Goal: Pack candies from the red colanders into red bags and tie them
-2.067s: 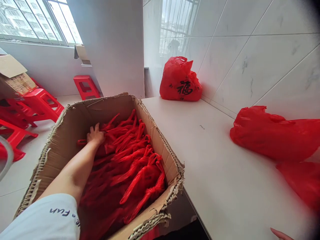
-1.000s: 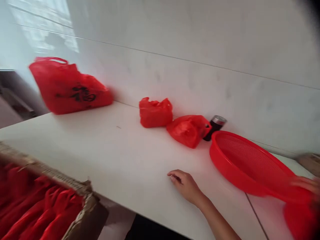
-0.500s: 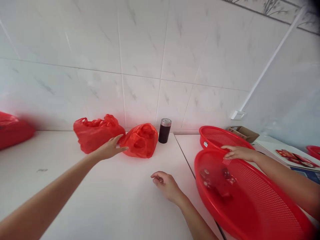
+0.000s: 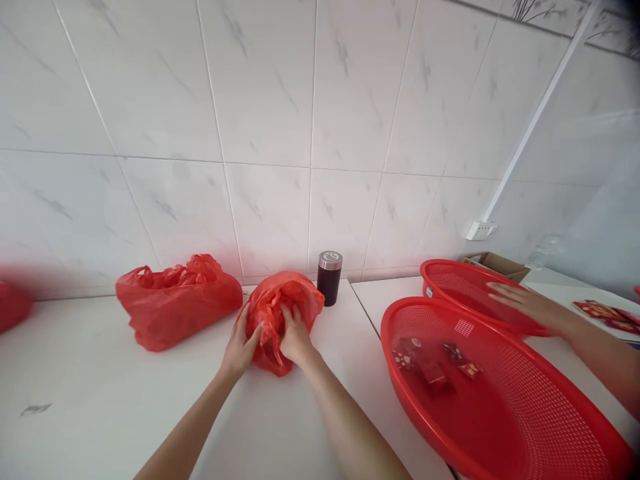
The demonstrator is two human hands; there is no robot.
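Our left hand (image 4: 238,348) holds one bag (image 4: 270,313); our right hand's grip (image 4: 299,341), buried in it, we cannot tell. Nine o'clock: another bag (image 4: 177,307); four: two baskets (image 4: 401,390).

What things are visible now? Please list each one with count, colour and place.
Middle bag: 1, red, under both hands
Other bag: 1, red, left of it
Blurred object: 1, red, left edge
Tumbler: 1, black with silver lid, near wall
Baskets: 2, red, right
Wrapped packets: several, mostly red, in nearer basket
Cardboard box: 1, brown, behind baskets
Printed sheets: count unclear, mostly red, far right
Clear object: 1, colourless, right rear
Socket: 1, white, on wall, right
Tiled wall: 1, white, back
Tabletop: count unclear, white, below
Mark: 1, grey, tabletop, left
Co-worker's hand: 1, bare, over farther basket
Left hand: 1, bare, on middle bag
Right hand: 1, bare, on middle bag
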